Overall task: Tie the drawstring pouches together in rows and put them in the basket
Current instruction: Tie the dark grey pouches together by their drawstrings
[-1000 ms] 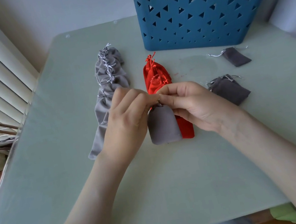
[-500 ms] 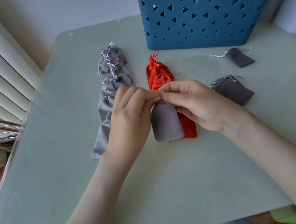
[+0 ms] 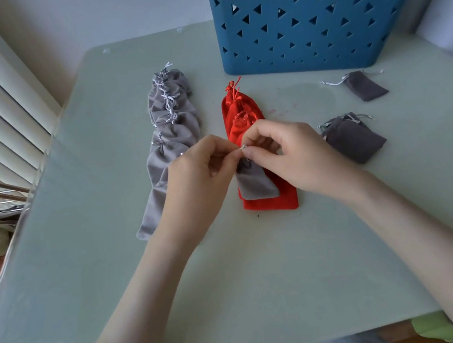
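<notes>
Both hands at mid-table, over the near part of the red row (image 3: 240,115). Left hand (image 3: 198,172) and right hand (image 3: 291,155) fingertip to fingertip, each pinching the thin silver cord (image 3: 242,147) at the neck of a grey pouch (image 3: 257,184), other fingers loosely curled. Grey pouch lying on the near end of the red row, neck toward the basket, bottom toward the body.

Probably light, limp cloth with no stiffness: likely to slump and fold if lifted by the middle. Best taken by the cord or the gathered neck, not by the flat bottom. Cord thin and smooth-looking, so apt to slip between fingertips; calls for a tight pinch close to the knot. Nothing fragile in sight.

To the left, a grey row (image 3: 171,132), tied, with knots in a line along its far half. To the right, apart from the hands, two loose ones: near dark pouch (image 3: 354,142) beside the right hand, far dark pouch (image 3: 366,87) close to the basket, both with cords trailing.

Basket (image 3: 313,15) at the far side of the table (image 3: 264,269), blue, wall pierced with triangles. Rim cut off by the top of the view, inside hidden: cannot tell what, if anything, lies within. Pouches themselves flat, seemingly with nothing inside.
</notes>
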The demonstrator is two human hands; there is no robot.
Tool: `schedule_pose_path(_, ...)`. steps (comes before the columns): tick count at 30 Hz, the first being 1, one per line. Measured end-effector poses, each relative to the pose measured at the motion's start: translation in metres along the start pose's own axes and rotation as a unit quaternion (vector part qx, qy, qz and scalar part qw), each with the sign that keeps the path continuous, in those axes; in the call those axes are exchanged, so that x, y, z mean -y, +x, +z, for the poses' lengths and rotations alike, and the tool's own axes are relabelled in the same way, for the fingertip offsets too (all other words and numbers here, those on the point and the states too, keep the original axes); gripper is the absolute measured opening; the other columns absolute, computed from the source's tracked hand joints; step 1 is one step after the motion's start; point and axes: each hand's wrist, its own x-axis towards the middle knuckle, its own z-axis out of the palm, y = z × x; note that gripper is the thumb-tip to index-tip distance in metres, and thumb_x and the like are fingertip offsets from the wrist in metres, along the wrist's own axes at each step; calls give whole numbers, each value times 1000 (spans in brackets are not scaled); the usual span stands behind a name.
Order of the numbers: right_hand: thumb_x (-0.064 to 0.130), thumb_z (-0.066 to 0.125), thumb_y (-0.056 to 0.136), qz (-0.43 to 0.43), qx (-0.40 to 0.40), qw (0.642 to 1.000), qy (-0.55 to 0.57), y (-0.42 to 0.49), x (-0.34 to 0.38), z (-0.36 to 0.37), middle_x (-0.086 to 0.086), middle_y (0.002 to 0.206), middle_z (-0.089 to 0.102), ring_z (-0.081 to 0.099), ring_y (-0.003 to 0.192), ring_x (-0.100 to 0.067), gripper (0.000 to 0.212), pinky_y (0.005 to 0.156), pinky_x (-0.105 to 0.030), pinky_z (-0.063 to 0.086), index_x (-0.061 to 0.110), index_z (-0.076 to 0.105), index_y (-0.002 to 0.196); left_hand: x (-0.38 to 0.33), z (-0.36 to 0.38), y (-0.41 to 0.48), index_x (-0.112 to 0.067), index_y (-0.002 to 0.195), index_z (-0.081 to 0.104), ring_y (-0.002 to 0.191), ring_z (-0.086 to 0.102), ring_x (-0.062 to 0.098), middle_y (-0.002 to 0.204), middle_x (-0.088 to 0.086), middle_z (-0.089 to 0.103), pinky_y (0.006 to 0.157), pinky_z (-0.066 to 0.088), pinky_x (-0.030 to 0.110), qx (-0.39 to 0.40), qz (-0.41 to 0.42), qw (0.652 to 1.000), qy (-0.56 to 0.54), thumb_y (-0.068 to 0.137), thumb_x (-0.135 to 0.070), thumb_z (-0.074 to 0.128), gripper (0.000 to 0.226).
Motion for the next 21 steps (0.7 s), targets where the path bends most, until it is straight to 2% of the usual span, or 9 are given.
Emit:
schedule_pose_path(2,11,62,91,41,-1,998,48,1,1,1,7,79,67,61,76,-4,14,79,-25,48,22,61,82,1,2,0,-11,83,66,70,59,-5,73,-21,61,66,39,3,-25,36,998,43,85,-11,65,3)
schedule_pose_path(4,6,57,92,65,-2,993,100,1,3,2,2,81,69,62,78,-9,21,81,-31,50,22,62,80,3,3,0,-10,82,65,74,58,2,74,-16,60,66,38,3,-49,61,995,69,84,-14,62,5)
schedule_pose_path(8,2,50,95,88,10,977,192,2,5,1,3,79,69,61,76,-8,26,75,-24,48,19,63,81,2,6,-3,-8,82,62,78,51,7,81,-13,54,71,35,5,-87,102,986,97,85,-12,63,4)
schedule_pose_path(10,1,51,95,101,18,963,251,2,6,1,4,74,69,61,72,-5,25,70,-17,47,17,64,80,2,7,-4,-7,83,61,79,50,9,83,-11,52,73,34,7,-101,116,983,102,86,-13,61,7)
schedule_pose_path(12,-1,52,94,113,30,945,305,2,7,-1,3,71,69,61,67,-5,21,64,-15,47,13,63,82,2,7,-5,-6,84,61,80,50,11,82,-8,55,73,34,8,-110,128,980,103,87,-15,57,11)
schedule_pose_path(16,4,58,89,112,52,940,317,1,7,-4,-10,77,67,58,70,-17,11,62,-24,43,13,64,89,0,8,-7,-2,82,60,79,48,13,80,5,61,74,33,8,-127,168,971,114,87,-9,56,10)
schedule_pose_path(19,4,62,87,87,28,949,302,2,6,-4,-10,77,69,61,72,-17,11,68,-25,46,13,65,83,0,8,-7,-1,80,59,78,46,14,76,7,60,74,31,7,-135,190,965,121,86,-7,57,9)
schedule_pose_path(21,2,63,86,63,13,959,277,2,5,-2,-21,81,68,60,76,-25,13,70,-31,46,14,66,81,1,7,-7,-1,79,59,78,45,15,74,7,59,73,31,8,-136,199,962,128,86,-7,57,9)
